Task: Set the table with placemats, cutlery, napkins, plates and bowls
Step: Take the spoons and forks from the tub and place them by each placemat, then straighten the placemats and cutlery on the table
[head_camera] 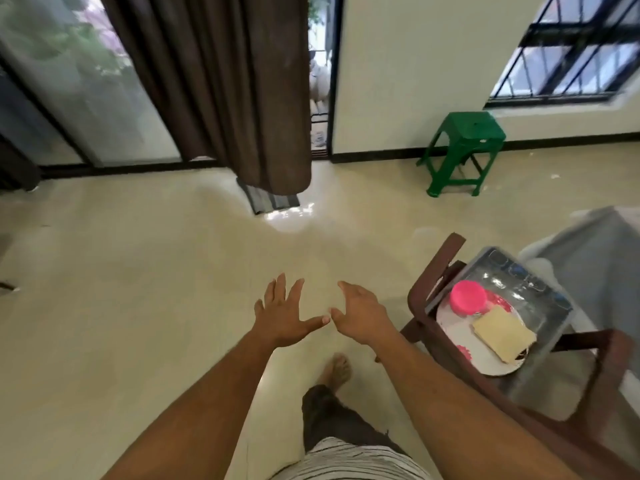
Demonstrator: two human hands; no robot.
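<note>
hands: left hand [284, 315] and right hand [360, 315] were both spread, empty, thumbs nearly touching over the floor
stuff: plate [460, 344] with pink bowl [468, 296] and folded napkin [502, 332] sat on a chair [433, 271] at 3 o'clock
stool: green stool [465, 150], 1 o'clock by the wall

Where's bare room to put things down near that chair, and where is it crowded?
Bare floor runs from the hands, left and right, to the curtain and green stool. The chair is crowded: tray, plate, pink bowl, napkin.
</note>
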